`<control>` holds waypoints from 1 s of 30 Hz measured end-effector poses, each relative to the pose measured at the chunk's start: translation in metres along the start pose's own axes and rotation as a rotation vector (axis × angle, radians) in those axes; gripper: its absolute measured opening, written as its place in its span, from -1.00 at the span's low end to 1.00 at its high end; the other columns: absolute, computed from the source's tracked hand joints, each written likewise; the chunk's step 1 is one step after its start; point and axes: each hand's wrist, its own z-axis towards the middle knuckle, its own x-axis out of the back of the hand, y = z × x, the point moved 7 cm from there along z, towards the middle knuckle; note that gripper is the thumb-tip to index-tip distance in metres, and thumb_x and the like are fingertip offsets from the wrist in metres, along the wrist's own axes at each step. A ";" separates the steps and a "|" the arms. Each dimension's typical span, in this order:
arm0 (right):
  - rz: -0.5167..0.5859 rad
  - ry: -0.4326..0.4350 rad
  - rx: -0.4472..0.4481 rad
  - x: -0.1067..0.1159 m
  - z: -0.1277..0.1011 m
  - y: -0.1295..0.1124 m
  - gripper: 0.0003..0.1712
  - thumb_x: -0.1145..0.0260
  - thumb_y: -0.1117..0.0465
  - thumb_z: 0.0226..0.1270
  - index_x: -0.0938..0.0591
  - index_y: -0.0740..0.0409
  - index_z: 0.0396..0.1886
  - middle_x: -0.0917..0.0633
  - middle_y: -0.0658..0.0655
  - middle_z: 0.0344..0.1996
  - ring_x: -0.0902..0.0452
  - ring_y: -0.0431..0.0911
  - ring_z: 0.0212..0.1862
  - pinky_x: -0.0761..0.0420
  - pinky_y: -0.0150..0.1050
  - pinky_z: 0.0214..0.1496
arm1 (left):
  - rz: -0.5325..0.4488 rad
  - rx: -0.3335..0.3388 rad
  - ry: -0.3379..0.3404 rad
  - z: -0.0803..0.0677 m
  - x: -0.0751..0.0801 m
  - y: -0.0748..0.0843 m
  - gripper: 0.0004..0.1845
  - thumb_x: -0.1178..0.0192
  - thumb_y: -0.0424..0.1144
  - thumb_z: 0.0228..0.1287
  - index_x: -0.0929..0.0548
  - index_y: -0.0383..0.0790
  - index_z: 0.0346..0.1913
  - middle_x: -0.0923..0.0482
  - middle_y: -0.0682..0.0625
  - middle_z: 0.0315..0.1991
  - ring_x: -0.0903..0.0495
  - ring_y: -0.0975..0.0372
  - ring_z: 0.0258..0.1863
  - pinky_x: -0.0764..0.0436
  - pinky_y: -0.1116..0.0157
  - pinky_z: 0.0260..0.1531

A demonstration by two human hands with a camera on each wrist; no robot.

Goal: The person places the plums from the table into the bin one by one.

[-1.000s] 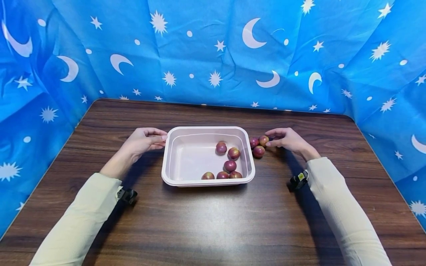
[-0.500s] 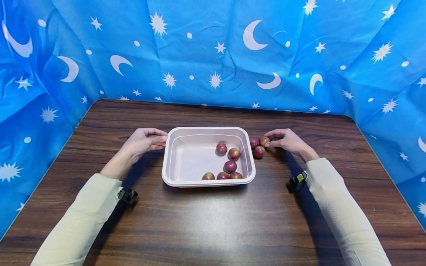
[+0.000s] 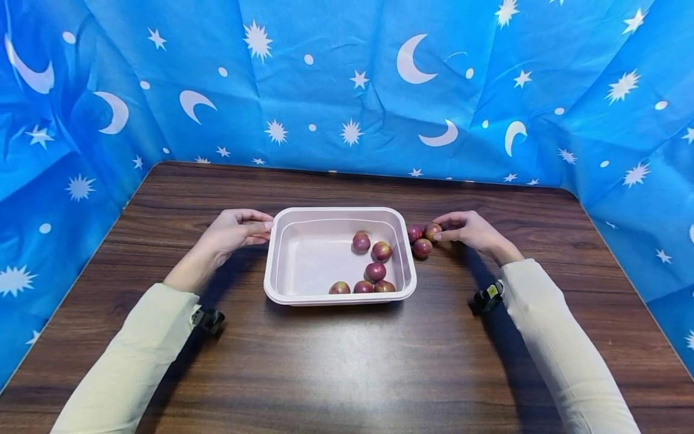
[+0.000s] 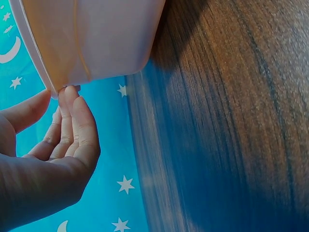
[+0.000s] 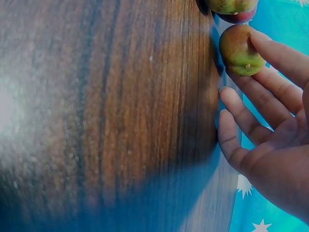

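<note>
While the pink tray (image 3: 282, 265) stands in the middle of the wooden desk (image 3: 347, 361), its left rim is touched by the left hand (image 3: 233, 230), whose fingers (image 4: 77, 121) are held together and almost straight, not curled around anything. Six small reddish fruits (image 3: 374, 270) are seen inside the tray, mostly on its right side. Three more fruits are grouped on the desk just beside the right wall of the tray. The farthest right of them, a red-green fruit (image 3: 432, 231), is touched by the right hand (image 3: 470, 230), and its fingers (image 5: 270, 53) are laid against it, slightly apart and relaxed, not clamped.
</note>
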 end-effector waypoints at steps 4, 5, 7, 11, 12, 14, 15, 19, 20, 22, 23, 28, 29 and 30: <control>-0.001 0.006 0.008 0.000 -0.001 -0.001 -0.52 -0.33 0.10 0.18 -0.53 0.24 0.05 -0.58 0.25 -0.11 -0.40 0.04 -0.17 -0.45 -0.20 -0.15 | 0.004 -0.003 -0.001 0.000 -0.001 0.000 -0.61 -0.09 -0.42 0.26 -0.34 -0.65 0.05 -0.56 0.09 -0.41 -0.58 0.34 -0.43 -0.61 0.32 -0.20; -0.001 0.008 0.011 0.001 -0.002 -0.002 -0.53 -0.33 0.10 0.18 -0.53 0.24 0.05 -0.58 0.25 -0.12 -0.40 0.04 -0.18 -0.46 -0.20 -0.16 | 0.004 -0.003 -0.001 0.000 -0.001 0.000 -0.61 -0.09 -0.42 0.26 -0.34 -0.65 0.05 -0.56 0.09 -0.41 -0.58 0.34 -0.43 -0.61 0.32 -0.20; -0.001 0.009 0.015 0.001 -0.002 -0.002 -0.53 -0.33 0.10 0.18 -0.54 0.24 0.04 -0.58 0.24 -0.12 -0.40 0.03 -0.20 -0.47 -0.21 -0.18 | 0.003 -0.004 -0.001 -0.001 -0.001 0.000 -0.61 -0.09 -0.42 0.26 -0.34 -0.66 0.05 -0.56 0.09 -0.42 -0.58 0.34 -0.43 -0.61 0.32 -0.20; -0.004 0.002 0.017 0.001 -0.003 -0.001 -0.54 -0.33 0.10 0.18 -0.54 0.24 0.04 -0.57 0.24 -0.13 -0.40 0.02 -0.21 -0.49 -0.22 -0.20 | -0.001 -0.005 0.001 -0.001 -0.001 0.000 -0.61 -0.09 -0.43 0.26 -0.34 -0.66 0.05 -0.56 0.10 -0.43 -0.58 0.34 -0.44 -0.61 0.32 -0.20; -0.003 -0.001 0.015 0.001 -0.003 -0.001 -0.54 -0.33 0.10 0.18 -0.54 0.23 0.04 -0.57 0.24 -0.13 -0.40 0.02 -0.21 -0.49 -0.22 -0.19 | -0.001 -0.006 0.001 -0.001 -0.001 0.000 -0.61 -0.09 -0.43 0.26 -0.34 -0.66 0.05 -0.56 0.10 -0.43 -0.58 0.34 -0.44 -0.61 0.32 -0.20; -0.001 -0.004 0.012 0.002 -0.004 -0.001 -0.53 -0.33 0.10 0.18 -0.54 0.23 0.04 -0.57 0.24 -0.12 -0.39 0.02 -0.20 -0.49 -0.22 -0.18 | -0.002 -0.007 0.001 -0.001 -0.001 0.000 -0.62 -0.09 -0.43 0.26 -0.34 -0.66 0.04 -0.56 0.10 -0.43 -0.58 0.34 -0.44 -0.61 0.32 -0.20; -0.002 -0.004 0.014 0.002 -0.005 -0.001 -0.53 -0.32 0.09 0.18 -0.54 0.24 0.04 -0.56 0.25 -0.11 -0.40 0.03 -0.19 -0.50 -0.21 -0.18 | -0.002 -0.007 0.002 -0.001 -0.001 0.000 -0.62 -0.09 -0.43 0.26 -0.34 -0.66 0.04 -0.56 0.10 -0.43 -0.58 0.34 -0.44 -0.61 0.32 -0.20; -0.005 0.002 0.004 0.005 -0.007 -0.002 -0.50 -0.33 0.04 0.17 -0.53 0.21 0.04 -0.57 0.23 -0.10 -0.40 0.03 -0.15 -0.48 -0.22 -0.14 | -0.006 -0.007 0.003 -0.001 -0.001 -0.001 -0.62 -0.09 -0.44 0.26 -0.34 -0.66 0.04 -0.56 0.10 -0.43 -0.58 0.33 -0.44 -0.61 0.32 -0.20; -0.006 0.004 0.002 0.005 -0.007 -0.002 -0.49 -0.33 0.02 0.16 -0.53 0.20 0.05 -0.57 0.22 -0.09 -0.40 0.03 -0.14 -0.47 -0.22 -0.13 | -0.007 -0.006 0.003 -0.001 -0.001 -0.001 -0.62 -0.09 -0.44 0.25 -0.34 -0.66 0.04 -0.56 0.10 -0.43 -0.58 0.33 -0.44 -0.61 0.32 -0.20; -0.006 0.006 -0.002 0.007 -0.007 -0.002 -0.47 -0.34 0.00 0.15 -0.53 0.18 0.05 -0.57 0.21 -0.09 -0.40 0.03 -0.13 -0.46 -0.21 -0.11 | -0.006 -0.004 0.005 0.000 -0.001 -0.002 -0.61 -0.10 -0.44 0.25 -0.34 -0.66 0.05 -0.56 0.10 -0.43 -0.58 0.33 -0.44 -0.61 0.32 -0.20; -0.009 0.006 -0.002 0.008 -0.007 -0.002 -0.47 -0.34 -0.01 0.15 -0.53 0.17 0.05 -0.57 0.21 -0.09 -0.40 0.03 -0.12 -0.44 -0.20 -0.10 | -0.004 -0.003 0.007 0.000 -0.001 -0.002 -0.61 -0.10 -0.44 0.25 -0.34 -0.66 0.05 -0.56 0.10 -0.42 -0.58 0.33 -0.44 -0.61 0.32 -0.20; -0.014 0.019 0.007 0.012 -0.007 -0.007 -0.47 -0.34 -0.02 0.15 -0.54 0.15 0.05 -0.59 0.17 -0.09 -0.42 0.01 -0.09 -0.39 -0.15 -0.03 | 0.013 -0.002 0.011 0.000 0.000 -0.003 -0.61 -0.10 -0.43 0.25 -0.35 -0.64 0.06 -0.56 0.09 -0.41 -0.58 0.33 -0.43 -0.61 0.32 -0.20; -0.013 0.025 0.007 0.013 -0.007 -0.008 -0.48 -0.34 -0.03 0.14 -0.55 0.15 0.04 -0.60 0.16 -0.10 -0.43 0.00 -0.09 -0.38 -0.14 -0.02 | 0.014 -0.003 0.010 0.000 0.000 -0.003 -0.61 -0.10 -0.43 0.25 -0.34 -0.64 0.06 -0.56 0.09 -0.40 -0.58 0.33 -0.43 -0.61 0.32 -0.20; -0.009 0.030 0.006 0.014 -0.008 -0.009 -0.48 -0.34 -0.03 0.13 -0.55 0.14 0.04 -0.61 0.15 -0.10 -0.43 0.00 -0.09 -0.37 -0.14 -0.01 | 0.015 -0.004 0.009 0.000 0.000 -0.003 -0.61 -0.10 -0.43 0.25 -0.34 -0.64 0.06 -0.56 0.08 -0.41 -0.58 0.33 -0.43 -0.61 0.32 -0.20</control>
